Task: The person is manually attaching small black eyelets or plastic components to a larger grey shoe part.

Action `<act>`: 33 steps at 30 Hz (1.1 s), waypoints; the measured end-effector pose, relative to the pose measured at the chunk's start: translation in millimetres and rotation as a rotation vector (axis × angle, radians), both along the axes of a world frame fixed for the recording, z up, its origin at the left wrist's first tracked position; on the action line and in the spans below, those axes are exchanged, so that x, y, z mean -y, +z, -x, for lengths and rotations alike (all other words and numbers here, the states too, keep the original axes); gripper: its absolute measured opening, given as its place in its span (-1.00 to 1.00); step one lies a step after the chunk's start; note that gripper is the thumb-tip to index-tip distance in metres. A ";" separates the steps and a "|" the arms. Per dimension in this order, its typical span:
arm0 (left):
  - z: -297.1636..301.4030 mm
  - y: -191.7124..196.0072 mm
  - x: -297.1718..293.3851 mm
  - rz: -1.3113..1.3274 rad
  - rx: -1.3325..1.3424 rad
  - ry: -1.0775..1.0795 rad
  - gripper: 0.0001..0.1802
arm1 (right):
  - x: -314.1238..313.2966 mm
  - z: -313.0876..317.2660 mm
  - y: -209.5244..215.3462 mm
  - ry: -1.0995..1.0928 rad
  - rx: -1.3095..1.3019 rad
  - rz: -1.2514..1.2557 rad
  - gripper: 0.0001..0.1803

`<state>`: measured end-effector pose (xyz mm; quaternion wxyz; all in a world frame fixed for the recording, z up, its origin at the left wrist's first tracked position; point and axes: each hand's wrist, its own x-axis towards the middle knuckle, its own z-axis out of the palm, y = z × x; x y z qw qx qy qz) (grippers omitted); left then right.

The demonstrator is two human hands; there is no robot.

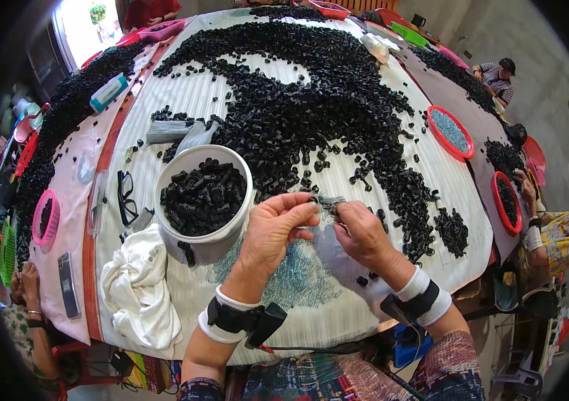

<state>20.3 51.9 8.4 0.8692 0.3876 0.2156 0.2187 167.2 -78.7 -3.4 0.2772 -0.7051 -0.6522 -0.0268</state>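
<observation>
Over the near middle of the table my two hands come close together. My left hand (276, 226) is closed in a pinch, with a small black plastic part (313, 199) at its fingertips. Closed as well, my right hand (366, 232) grips a small bundle of thin grey strips (330, 200) that points toward the left fingers. Below both hands lies a loose scatter of tiny pale blue, clear-looking pieces (301, 277). Left of my left hand stands a white tub (247, 194) filled with black plastic parts (203, 194). A large heap of similar black parts (284, 113) spreads beyond my hands.
At the left lie a white cloth (138, 287), eyeglasses (126, 197), a phone (68, 286) and grey strip bundles (167, 131). A red basin (433, 132) of tiny pale pieces stands at the right. Other people sit around the table, one with a yellow patterned sleeve (561, 240).
</observation>
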 end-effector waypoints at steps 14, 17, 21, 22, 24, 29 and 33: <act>-0.3 4.5 16.1 -0.255 -0.068 -0.110 -0.76 | 7.4 16.3 59.9 0.073 0.058 -0.239 -0.68; 0.1 7.6 16.4 -0.267 -0.087 -0.070 -0.75 | 7.8 14.2 56.9 0.069 0.029 -0.221 -0.66; -4.1 8.2 18.1 -0.187 -0.019 -0.051 -0.76 | 9.3 16.3 52.9 0.027 -0.062 -0.180 -0.66; -3.9 6.7 18.1 -0.206 -0.012 -0.063 -0.76 | 7.2 18.5 51.4 0.039 -0.057 -0.187 -0.66; -3.0 0.9 16.6 -0.234 0.010 -0.074 -0.77 | 3.7 22.0 50.2 0.053 -0.055 -0.196 -0.66; -2.6 2.7 16.6 -0.213 0.037 -0.089 -0.77 | 6.0 21.4 44.8 0.033 -0.326 -0.189 -0.68; -2.9 -1.8 17.0 -0.153 0.032 -0.081 -0.75 | 5.2 26.6 41.2 -0.011 -0.441 -0.199 -0.72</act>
